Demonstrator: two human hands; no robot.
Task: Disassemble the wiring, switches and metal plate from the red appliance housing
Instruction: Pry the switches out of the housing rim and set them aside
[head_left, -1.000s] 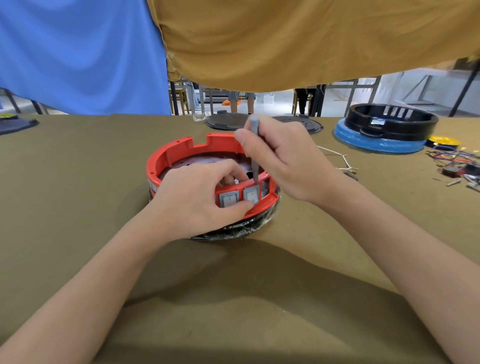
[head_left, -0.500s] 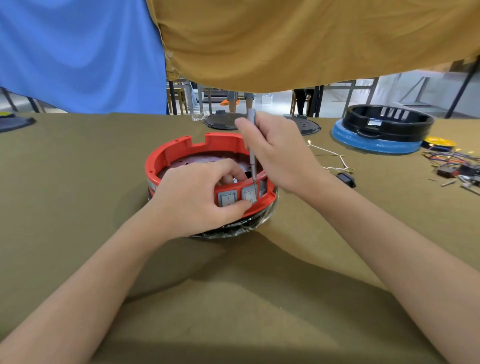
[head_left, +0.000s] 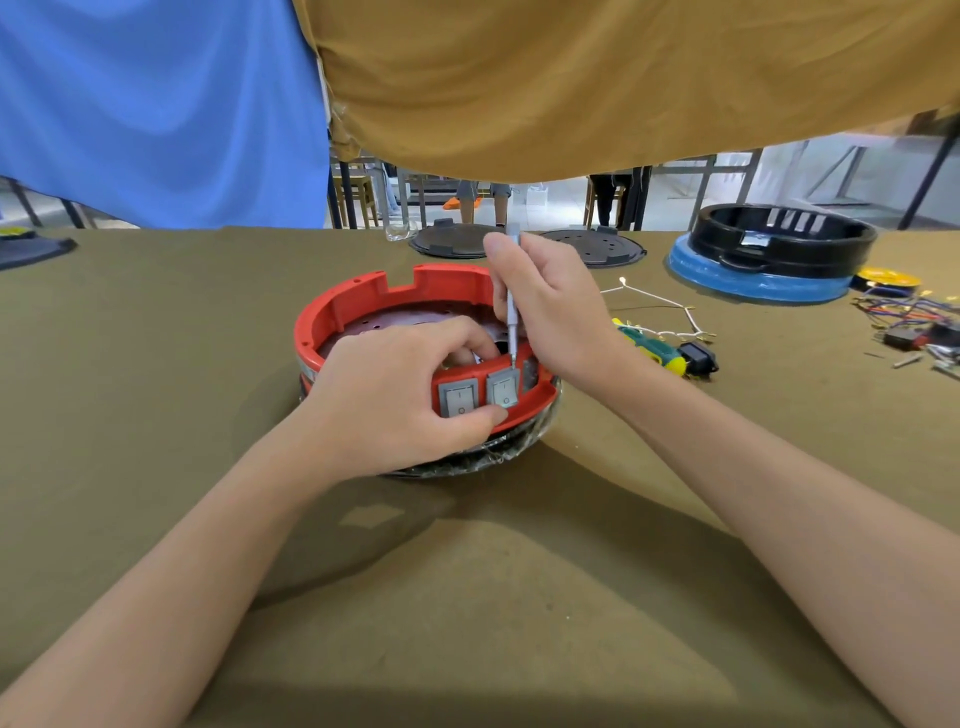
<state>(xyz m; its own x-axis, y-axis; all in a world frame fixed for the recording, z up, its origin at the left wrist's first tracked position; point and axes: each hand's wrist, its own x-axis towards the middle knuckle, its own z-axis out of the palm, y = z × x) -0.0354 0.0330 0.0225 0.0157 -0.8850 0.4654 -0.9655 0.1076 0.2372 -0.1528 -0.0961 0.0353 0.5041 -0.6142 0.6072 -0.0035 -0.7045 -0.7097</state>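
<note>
Red housing (head_left: 358, 306) sits mid-frame on the table (head_left: 156, 364), w/ both grey switches (head_left: 480, 392) seated in its front wall, so most of the job looks undone. Left hand (head_left: 395, 395) grips that wall, thumb under the switches; right hand (head_left: 558, 312) pinches a thin grey tool (head_left: 511, 317), tip at the right switch's top edge. Loose wires (head_left: 660, 306) and a black part (head_left: 701, 356) at right-centre suggest some bits are out.
</note>
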